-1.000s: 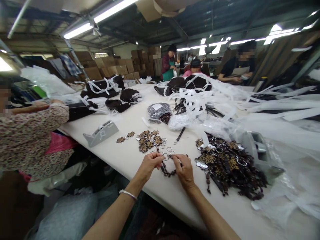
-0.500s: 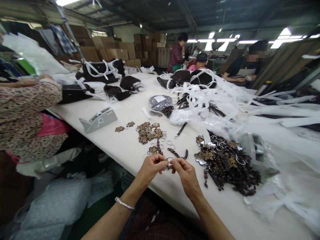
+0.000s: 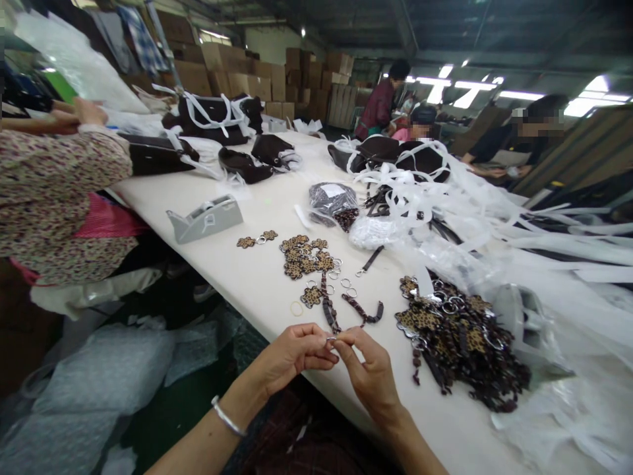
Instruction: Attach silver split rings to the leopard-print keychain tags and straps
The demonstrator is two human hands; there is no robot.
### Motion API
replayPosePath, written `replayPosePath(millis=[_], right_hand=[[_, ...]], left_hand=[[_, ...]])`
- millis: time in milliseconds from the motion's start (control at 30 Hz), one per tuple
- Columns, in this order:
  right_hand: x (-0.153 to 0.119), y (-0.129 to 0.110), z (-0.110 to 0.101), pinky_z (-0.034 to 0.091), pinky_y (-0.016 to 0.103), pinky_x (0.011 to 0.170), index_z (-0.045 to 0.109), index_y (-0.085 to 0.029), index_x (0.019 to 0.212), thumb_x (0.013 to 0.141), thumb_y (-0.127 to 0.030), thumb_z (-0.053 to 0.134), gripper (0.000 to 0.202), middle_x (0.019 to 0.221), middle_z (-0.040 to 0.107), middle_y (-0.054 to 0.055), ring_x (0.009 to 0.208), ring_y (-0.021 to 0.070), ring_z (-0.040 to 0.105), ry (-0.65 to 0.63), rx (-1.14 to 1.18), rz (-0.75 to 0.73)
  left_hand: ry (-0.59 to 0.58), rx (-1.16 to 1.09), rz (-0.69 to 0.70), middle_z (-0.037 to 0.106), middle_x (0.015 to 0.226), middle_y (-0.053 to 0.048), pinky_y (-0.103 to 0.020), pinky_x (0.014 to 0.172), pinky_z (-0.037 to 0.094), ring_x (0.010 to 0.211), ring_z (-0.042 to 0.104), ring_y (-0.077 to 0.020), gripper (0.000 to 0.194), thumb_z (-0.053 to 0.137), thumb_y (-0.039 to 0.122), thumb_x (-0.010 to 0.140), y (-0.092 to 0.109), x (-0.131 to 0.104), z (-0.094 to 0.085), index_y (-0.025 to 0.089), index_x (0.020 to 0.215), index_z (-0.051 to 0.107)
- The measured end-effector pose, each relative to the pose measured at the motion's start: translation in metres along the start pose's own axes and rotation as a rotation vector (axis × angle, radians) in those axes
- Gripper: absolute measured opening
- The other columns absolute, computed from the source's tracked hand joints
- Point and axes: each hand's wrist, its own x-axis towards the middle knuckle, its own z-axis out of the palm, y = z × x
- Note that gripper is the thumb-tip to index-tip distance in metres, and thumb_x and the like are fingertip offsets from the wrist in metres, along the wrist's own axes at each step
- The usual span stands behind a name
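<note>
Close to the table's front edge, my left hand [image 3: 302, 351] and my right hand [image 3: 370, 371] meet with fingertips pinched on a small silver metal ring [image 3: 330, 338]. My fingers cover most of the ring. Just beyond them lies a dark brown braided strap [image 3: 326, 305]; whether it joins the ring I cannot tell. A second braided strap [image 3: 353, 305] rests to its right. Beyond lie a flower-shaped leopard-print charm [image 3: 311, 296], loose metal rings [image 3: 351, 292] and a pile of leopard-print charms [image 3: 301, 257].
A large heap of charms and straps [image 3: 459, 336] lies right of my hands, beside a tape dispenser [image 3: 524, 313]. Another grey tape dispenser [image 3: 208, 218] stands at left. White strips [image 3: 405, 191] and dark bags [image 3: 247, 161] are farther back. A person in a floral sleeve [image 3: 64, 165] stands left.
My hands have come closer together and nearer to me, and the ring has turned so it shows nearly edge-on. The camera view has shifted slightly left.
</note>
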Motion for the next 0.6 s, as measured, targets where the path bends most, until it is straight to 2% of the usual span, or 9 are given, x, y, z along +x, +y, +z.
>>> replayPosePath(millis=[133, 300, 467, 600], right_hand=[[0.0, 0.001, 0.009, 0.048, 0.032, 0.069, 0.068, -0.025, 0.085, 0.093, -0.027, 0.057, 0.014, 0.077, 0.066, 0.003, 0.075, 0.0191, 0.06, -0.064, -0.057, -0.084], [0.015, 0.005, 0.017, 0.048, 0.031, 0.071, 0.067, -0.024, 0.081, 0.093, -0.027, 0.056, 0.017, 0.076, 0.067, 0.002, 0.073, 0.0178, 0.061, -0.181, -0.035, -0.044], [0.056, 0.024, 0.015, 0.048, 0.03, 0.068, 0.068, -0.021, 0.083, 0.092, -0.036, 0.056, 0.021, 0.078, 0.069, 0.003, 0.073, 0.0186, 0.062, -0.062, -0.156, 0.144], [0.1, 0.046, 0.02, 0.05, 0.031, 0.074, 0.071, -0.021, 0.09, 0.09, -0.038, 0.054, 0.024, 0.088, 0.073, 0.004, 0.079, 0.0198, 0.065, -0.034, -0.376, 0.183]], left_hand=[[0.029, 0.012, -0.03, 0.074, 0.083, -0.009, -0.027, 0.074, 0.055, 0.079, 0.072, -0.0183, 0.021, 0.08, 0.027, 0.072, -0.003, -0.011, -0.013, 0.012, 0.078, 0.067], [0.084, 0.013, 0.012, 0.075, 0.085, -0.011, -0.025, 0.071, 0.054, 0.078, 0.071, -0.0171, 0.02, 0.079, 0.029, 0.072, -0.006, -0.018, -0.029, 0.011, 0.075, 0.069], [0.184, 0.07, 0.092, 0.076, 0.087, -0.011, -0.026, 0.076, 0.052, 0.08, 0.068, -0.0171, 0.022, 0.079, 0.033, 0.071, -0.003, -0.017, -0.045, 0.012, 0.073, 0.072], [0.248, 0.215, 0.164, 0.075, 0.084, -0.009, -0.029, 0.077, 0.05, 0.084, 0.067, -0.0207, 0.019, 0.076, 0.033, 0.071, 0.0, -0.015, -0.054, 0.014, 0.071, 0.074]])
